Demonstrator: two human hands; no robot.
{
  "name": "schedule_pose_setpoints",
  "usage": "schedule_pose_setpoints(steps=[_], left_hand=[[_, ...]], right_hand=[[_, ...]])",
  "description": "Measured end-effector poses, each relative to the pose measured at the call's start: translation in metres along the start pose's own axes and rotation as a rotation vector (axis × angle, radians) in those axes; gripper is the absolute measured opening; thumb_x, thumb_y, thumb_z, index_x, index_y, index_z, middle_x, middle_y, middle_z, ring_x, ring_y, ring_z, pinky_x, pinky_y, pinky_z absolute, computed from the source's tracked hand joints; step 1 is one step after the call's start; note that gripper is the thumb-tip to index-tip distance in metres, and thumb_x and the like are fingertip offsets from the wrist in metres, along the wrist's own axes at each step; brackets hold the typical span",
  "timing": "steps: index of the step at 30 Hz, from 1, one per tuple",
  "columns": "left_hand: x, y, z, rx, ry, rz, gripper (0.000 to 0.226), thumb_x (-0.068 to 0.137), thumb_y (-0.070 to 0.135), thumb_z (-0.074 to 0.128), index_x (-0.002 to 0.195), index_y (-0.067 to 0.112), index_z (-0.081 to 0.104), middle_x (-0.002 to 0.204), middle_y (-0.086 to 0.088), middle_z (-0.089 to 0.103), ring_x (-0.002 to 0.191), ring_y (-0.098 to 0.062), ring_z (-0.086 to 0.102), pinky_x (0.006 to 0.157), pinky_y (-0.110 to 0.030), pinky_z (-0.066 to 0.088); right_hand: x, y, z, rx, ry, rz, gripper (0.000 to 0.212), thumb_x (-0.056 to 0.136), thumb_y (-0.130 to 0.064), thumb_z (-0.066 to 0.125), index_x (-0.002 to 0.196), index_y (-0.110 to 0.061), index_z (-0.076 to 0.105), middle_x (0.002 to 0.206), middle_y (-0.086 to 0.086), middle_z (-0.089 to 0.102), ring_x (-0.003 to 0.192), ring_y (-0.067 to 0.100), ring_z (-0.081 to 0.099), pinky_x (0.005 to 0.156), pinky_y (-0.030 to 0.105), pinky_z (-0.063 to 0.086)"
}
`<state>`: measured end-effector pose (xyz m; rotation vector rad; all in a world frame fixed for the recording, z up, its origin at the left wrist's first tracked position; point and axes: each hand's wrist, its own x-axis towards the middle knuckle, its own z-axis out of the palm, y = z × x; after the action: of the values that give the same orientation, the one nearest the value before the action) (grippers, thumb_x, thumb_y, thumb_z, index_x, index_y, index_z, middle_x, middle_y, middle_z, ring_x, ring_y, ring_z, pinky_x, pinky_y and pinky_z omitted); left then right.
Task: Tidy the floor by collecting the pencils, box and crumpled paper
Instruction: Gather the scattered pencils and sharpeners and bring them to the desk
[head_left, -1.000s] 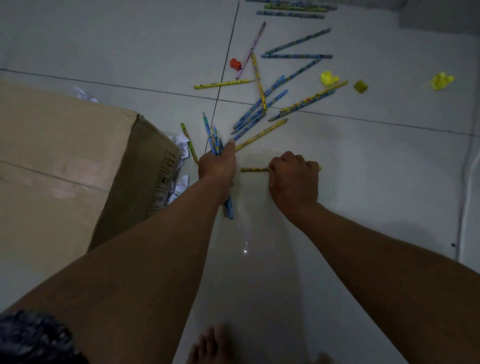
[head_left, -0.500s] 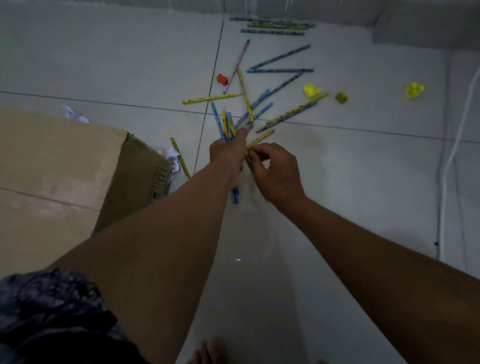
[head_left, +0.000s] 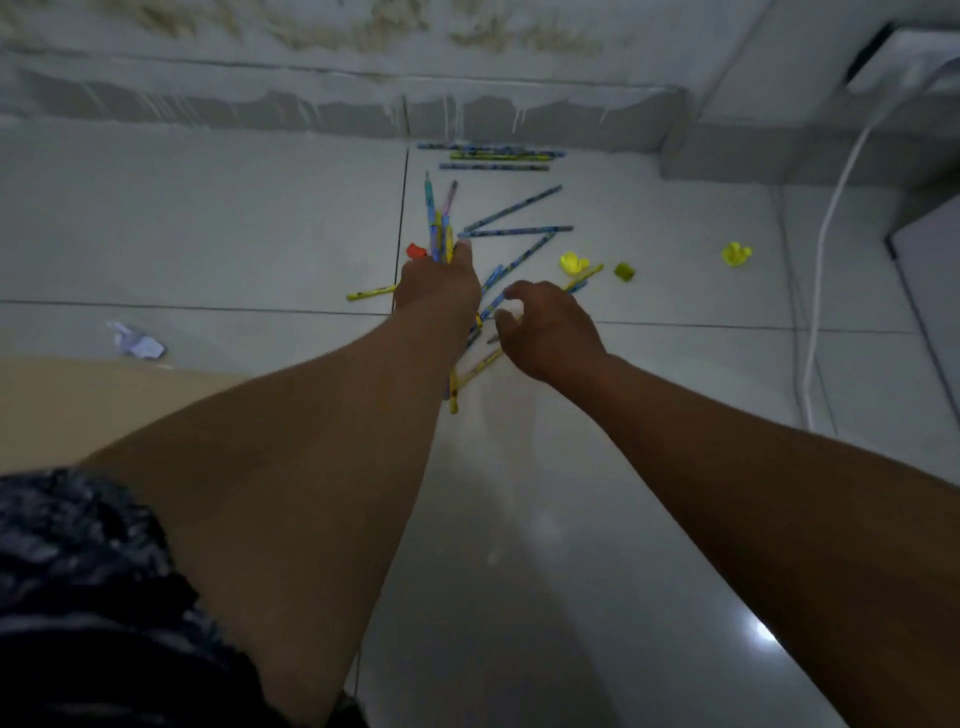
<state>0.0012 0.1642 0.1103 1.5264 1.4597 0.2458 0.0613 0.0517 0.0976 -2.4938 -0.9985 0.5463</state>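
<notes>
The left hand (head_left: 436, 283) grips a bundle (head_left: 439, 228) of pencils, with the fingers curled round it; the tips stick out on the far side of the fist and the yellow ends come out on the near side, beside the forearm. The right hand (head_left: 548, 327) is just to the right of it, above the floor (head_left: 208, 218), with the fingers and thumb curved and apart, and it holds nothing. Under and between the two hands lie some loose pencils (head_left: 491, 296), blue and yellow, crossing each other. Farther away two blue pencils (head_left: 514, 218) lie at an angle, and three more pencils (head_left: 493, 156) lie side by side close to the far wall. One yellow pencil (head_left: 370, 293) lies to the left of the left hand. The box (head_left: 78, 405) is at the near left, partly hidden by the left arm. A crumpled paper (head_left: 136, 342) lies just beyond its far edge. A small red thing (head_left: 415, 251) touches the far left side of the left hand, and yellow bits (head_left: 571, 262) lie to the right of the pencils. A white cable (head_left: 826, 249) runs along the right side.
</notes>
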Motion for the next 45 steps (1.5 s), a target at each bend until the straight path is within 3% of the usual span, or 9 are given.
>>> schedule_pose_setpoints(steps=[3,11,17,22,25,31,37,42,45], left_hand=[[0.005,0.008,-0.006,0.043,0.003,0.043,0.066,0.094,0.061,0.05,0.129,0.006,0.057,0.13,-0.013,0.06,0.12,-0.033,0.057,0.102,-0.039,0.046],[0.034,-0.035,0.002,-0.017,-0.002,-0.082,0.062,0.08,0.064,0.064,0.107,0.009,0.072,0.105,-0.011,0.073,0.097,-0.034,0.068,0.088,-0.046,0.058],[0.043,-0.073,0.011,-0.061,0.039,-0.201,0.06,0.078,0.066,0.068,0.098,0.009,0.074,0.095,-0.015,0.073,0.095,-0.037,0.068,0.084,-0.043,0.059],[0.046,-0.086,0.011,-0.16,0.038,-0.222,0.043,0.083,0.057,0.071,0.083,0.014,0.072,0.089,0.002,0.067,0.088,-0.014,0.061,0.072,-0.033,0.052],[0.044,-0.085,0.004,-0.172,0.037,-0.234,0.046,0.078,0.062,0.073,0.079,0.016,0.072,0.08,-0.006,0.069,0.073,-0.024,0.066,0.071,-0.039,0.054],[0.044,-0.063,-0.018,-0.262,0.108,-0.223,0.054,0.067,0.067,0.078,0.077,0.016,0.065,0.064,-0.001,0.051,0.061,-0.02,0.048,0.063,-0.028,0.042],[0.051,-0.055,-0.045,-0.277,0.194,-0.143,0.045,0.08,0.057,0.073,0.092,0.013,0.071,0.077,-0.004,0.064,0.068,-0.021,0.056,0.064,-0.026,0.043],[0.055,-0.051,-0.08,-0.243,0.283,-0.079,0.035,0.09,0.049,0.064,0.071,0.021,0.055,0.064,0.0,0.049,0.064,-0.02,0.05,0.065,-0.028,0.042],[0.056,-0.055,-0.104,-0.25,0.321,-0.063,0.038,0.094,0.048,0.06,0.072,0.018,0.054,0.064,-0.001,0.052,0.058,-0.019,0.051,0.064,-0.032,0.05]], right_hand=[[0.012,-0.01,-0.008,-0.003,0.022,0.004,0.032,0.093,-0.036,0.053,0.12,-0.022,0.062,0.125,0.006,0.063,0.119,0.027,0.056,0.098,0.041,0.045],[0.044,-0.001,0.025,-0.011,0.033,0.056,0.034,0.091,-0.045,0.058,0.111,-0.019,0.065,0.113,0.004,0.067,0.108,0.026,0.061,0.087,0.036,0.05],[0.062,0.006,0.063,-0.039,-0.02,0.144,0.037,0.086,-0.054,0.062,0.106,-0.022,0.063,0.106,0.004,0.066,0.1,0.026,0.063,0.071,0.029,0.039],[0.075,0.012,0.08,-0.04,-0.008,0.191,0.029,0.089,-0.046,0.061,0.098,-0.019,0.068,0.101,0.005,0.068,0.094,0.028,0.065,0.069,0.029,0.04],[0.072,0.008,0.078,0.015,0.022,0.224,0.024,0.089,-0.037,0.06,0.09,-0.016,0.071,0.09,0.003,0.07,0.085,0.026,0.066,0.064,0.029,0.041],[0.029,-0.016,0.085,0.377,0.033,-0.103,0.013,0.085,-0.032,0.07,0.085,-0.019,0.074,0.08,-0.002,0.073,0.075,0.013,0.067,0.066,0.029,0.053],[0.007,-0.043,0.099,0.575,0.029,-0.267,0.019,0.087,-0.033,0.068,0.088,-0.015,0.075,0.077,-0.003,0.073,0.071,0.007,0.067,0.067,0.033,0.057],[0.003,-0.065,0.109,0.568,0.048,-0.267,0.029,0.092,-0.038,0.051,0.074,-0.021,0.066,0.067,-0.003,0.066,0.066,0.016,0.064,0.059,0.036,0.05],[0.003,-0.073,0.122,0.334,-0.074,-0.216,0.022,0.092,-0.04,0.054,0.085,-0.023,0.068,0.083,-0.001,0.07,0.083,0.023,0.066,0.069,0.036,0.052]])
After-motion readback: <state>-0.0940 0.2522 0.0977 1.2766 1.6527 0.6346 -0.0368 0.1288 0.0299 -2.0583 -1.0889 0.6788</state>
